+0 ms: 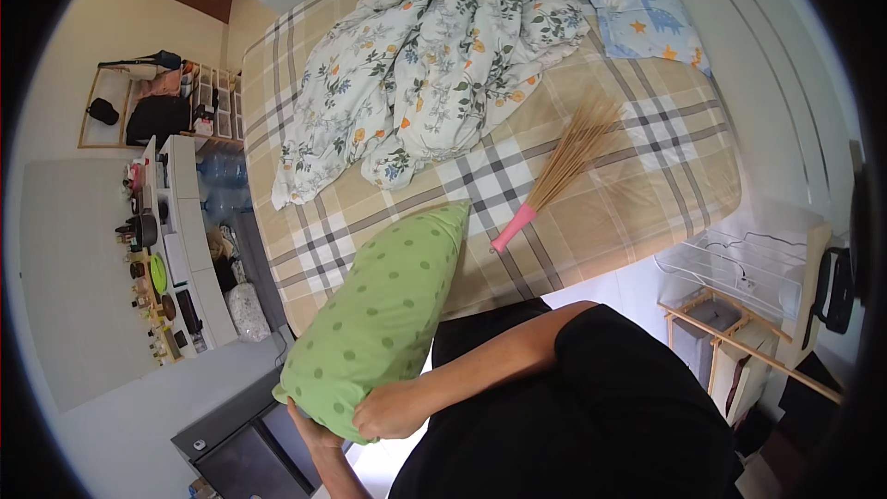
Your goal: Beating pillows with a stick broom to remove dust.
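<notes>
A green pillow (388, 291) with darker green dots is held at its near end. My right hand (391, 410) grips the cloth at its near right corner, fingers curled into it. At the near left corner, my left hand (312, 426) grasps the pillow from below, its fingers partly hidden. The pillow slants away from me, its far end over the bed (610, 211), which bears a beige plaid sheet. To the right of the pillow lies a stick broom (578, 145) with a pink handle (515, 227), apart from both hands.
A rumpled floral quilt (423, 62) lies across the bed. A blue pillow (644, 7) with dinosaurs and stars rests at the far right. Left stand a white drawer unit (201, 242) and water bottles (225, 177). A grey cabinet (242, 461) is at lower left, a wire rack (734, 267) at right.
</notes>
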Demonstrator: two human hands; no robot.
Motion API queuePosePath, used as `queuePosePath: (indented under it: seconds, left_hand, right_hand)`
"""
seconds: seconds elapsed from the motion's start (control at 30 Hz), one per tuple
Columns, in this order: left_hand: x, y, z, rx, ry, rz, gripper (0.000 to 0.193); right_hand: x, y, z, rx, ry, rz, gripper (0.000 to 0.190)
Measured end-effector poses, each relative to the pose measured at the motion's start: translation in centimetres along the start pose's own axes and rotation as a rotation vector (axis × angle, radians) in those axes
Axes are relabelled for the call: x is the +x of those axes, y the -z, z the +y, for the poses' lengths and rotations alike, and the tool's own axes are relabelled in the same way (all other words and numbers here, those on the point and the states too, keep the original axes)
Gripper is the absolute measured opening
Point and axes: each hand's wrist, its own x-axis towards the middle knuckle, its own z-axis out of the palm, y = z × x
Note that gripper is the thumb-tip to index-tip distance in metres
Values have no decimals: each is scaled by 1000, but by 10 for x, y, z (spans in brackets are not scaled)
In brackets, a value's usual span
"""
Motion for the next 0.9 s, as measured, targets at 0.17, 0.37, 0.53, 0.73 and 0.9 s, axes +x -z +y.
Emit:
queuePosePath:
  seconds: [0.17, 0.37, 0.53, 0.73, 0.9]
  left_hand:
    - [30, 81, -7, 94, -6, -20, 63]
    - [44, 148, -22, 137, 76, 172, 56]
    - [66, 138, -22, 330, -50, 288, 55]
    - [78, 105, -11, 658, -345, 347, 56]
    - [58, 3, 48, 842, -673, 356, 70]
  right_hand:
    - [-7, 17, -1, 425, -270, -257, 29]
    - [-154, 56, 135, 487, -1175, 698, 18]
    - [-351, 78, 224, -175, -1959, 1379, 49]
    - [-371, 93, 249, -182, -2026, 1717, 80]
    - [-377, 89, 232, -268, -1960, 1946, 59]
